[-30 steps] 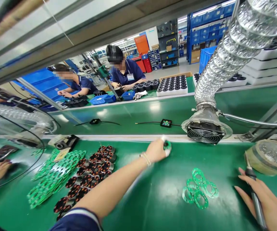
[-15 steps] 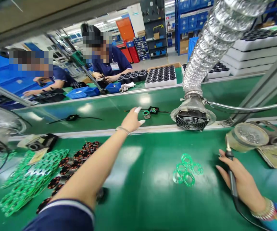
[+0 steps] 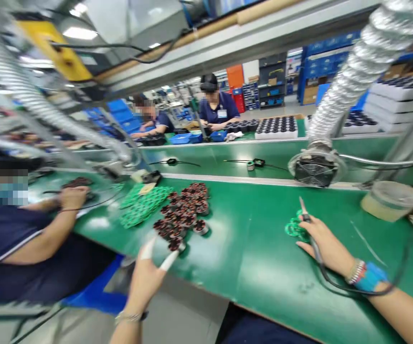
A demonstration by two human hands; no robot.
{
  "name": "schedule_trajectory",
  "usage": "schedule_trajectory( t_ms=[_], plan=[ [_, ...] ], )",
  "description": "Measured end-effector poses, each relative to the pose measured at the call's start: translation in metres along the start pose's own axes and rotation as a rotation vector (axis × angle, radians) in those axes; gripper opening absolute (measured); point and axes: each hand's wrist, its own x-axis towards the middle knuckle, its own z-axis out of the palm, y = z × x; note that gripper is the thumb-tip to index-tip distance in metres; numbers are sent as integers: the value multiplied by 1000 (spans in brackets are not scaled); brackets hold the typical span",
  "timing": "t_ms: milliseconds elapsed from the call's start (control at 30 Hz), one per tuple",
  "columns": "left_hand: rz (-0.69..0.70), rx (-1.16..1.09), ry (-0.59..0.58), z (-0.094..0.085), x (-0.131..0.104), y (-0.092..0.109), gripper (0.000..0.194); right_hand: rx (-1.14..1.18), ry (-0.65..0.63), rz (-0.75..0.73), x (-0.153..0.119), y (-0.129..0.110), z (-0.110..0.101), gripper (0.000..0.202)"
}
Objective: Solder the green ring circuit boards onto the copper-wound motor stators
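Note:
My left hand (image 3: 148, 272), with white covers on its thumb and a finger, is spread at the near end of a group of copper-wound motor cores (image 3: 183, 210). Its fingertips are beside the nearest core, and nothing is held between them. My right hand (image 3: 323, 241) grips a soldering iron (image 3: 312, 234), its tip pointing up and away. Under and beside the iron lie several green rings (image 3: 292, 228) on the green bench. Stacked green ring panels (image 3: 144, 203) lie left of the cores.
A fan with a foil duct (image 3: 314, 169) stands behind the bench edge. A round tub (image 3: 391, 200) is at the right. A solder spool (image 3: 250, 166) lies on the back ledge. A co-worker (image 3: 9, 229) sits at the left.
My left hand has come back from the solder spool to the cores. My right hand has moved left with the iron, over the green rings. The view has turned left.

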Motion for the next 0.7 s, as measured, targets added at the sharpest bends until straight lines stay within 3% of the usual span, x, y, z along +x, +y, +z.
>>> schedule_trajectory(
  t_ms=[133,233,400,533,700],
  plan=[
    [-67,-252,-97,27,-15,-4,70,-59,43,-66,-9,9,11,31],
    [-152,-288,-95,46,-7,8,57,-61,8,-48,-14,16,15,30],
    [-119,-323,-112,68,9,31,51,-57,24,-74,-12,11,10,27],
    [-106,-352,-113,74,7,41,48,-26,88,-104,-12,-4,2,25],
    [18,-447,-276,69,-34,63,65,97,15,-16,-40,-44,-5,28]
  ],
)
